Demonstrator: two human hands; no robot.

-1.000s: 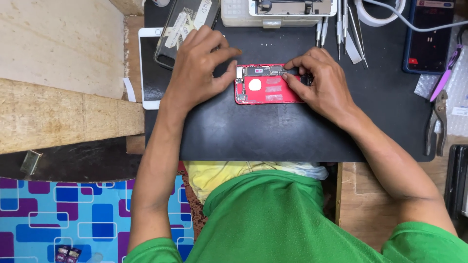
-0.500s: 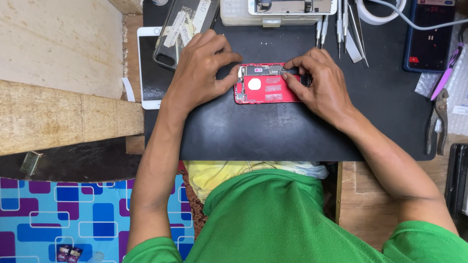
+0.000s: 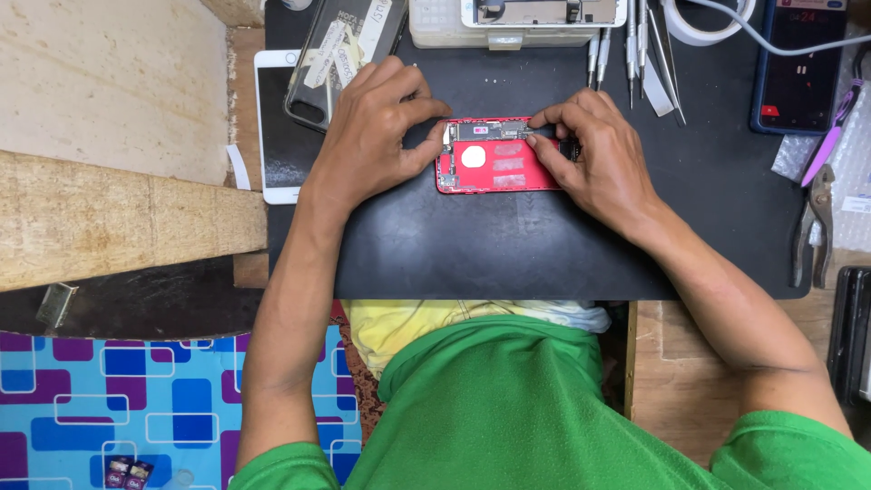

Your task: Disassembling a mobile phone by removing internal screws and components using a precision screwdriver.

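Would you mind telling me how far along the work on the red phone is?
Done: the red phone lies opened, its circuit board exposed. In hand: the left hand steadies its end while the right hand pinches a small part at the board. Left: it remains uncovered.

Opened phone (image 3: 494,156) lies flat on the work mat (image 3: 508,245), mid-mat toward its far half, mat on the bench (image 3: 109,82). My left grip (image 3: 381,136) sits at the phone's left end, my right grip (image 3: 599,150) over its right end, fingertips on its far edge. Left of my left grip, a phone case (image 3: 340,54) lies half on the mat, overlapping a face-up handset (image 3: 281,127) at the mat's left edge. Behind the opened phone, a parts box (image 3: 508,23) at the mat's far edge; tweezers and drivers (image 3: 635,45) just right of it. Far right on the mat, another handset (image 3: 798,63). Pliers (image 3: 812,227) at the mat's right edge.
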